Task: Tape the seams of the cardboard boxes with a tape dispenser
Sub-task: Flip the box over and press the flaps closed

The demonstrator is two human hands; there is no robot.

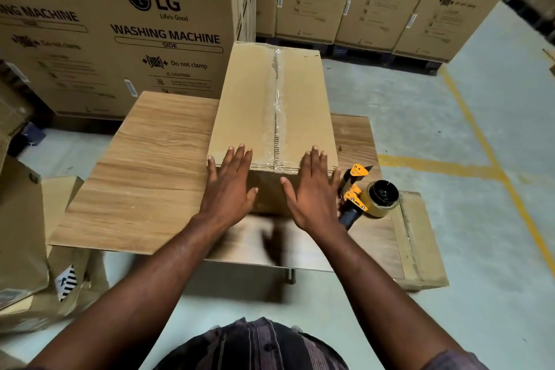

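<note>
Pressing on the near end of the long brown cardboard box [249, 105], my left grip [228, 186] and right grip [312, 192] lie released, fingers straight. Wrinkled clear tape [280, 99] covers its top seam. It sits on the wooden bench [150, 159], with the tape dispenser [366, 192] just beside it. Behind, cartons [168, 24] read "LG", "WASHING MACHINE SIDE".

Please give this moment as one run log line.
left hand: open, on cardboard box near end | right hand: open, on same end | top seam: taped | tape dispenser: lying beside right hand, unheld
</note>
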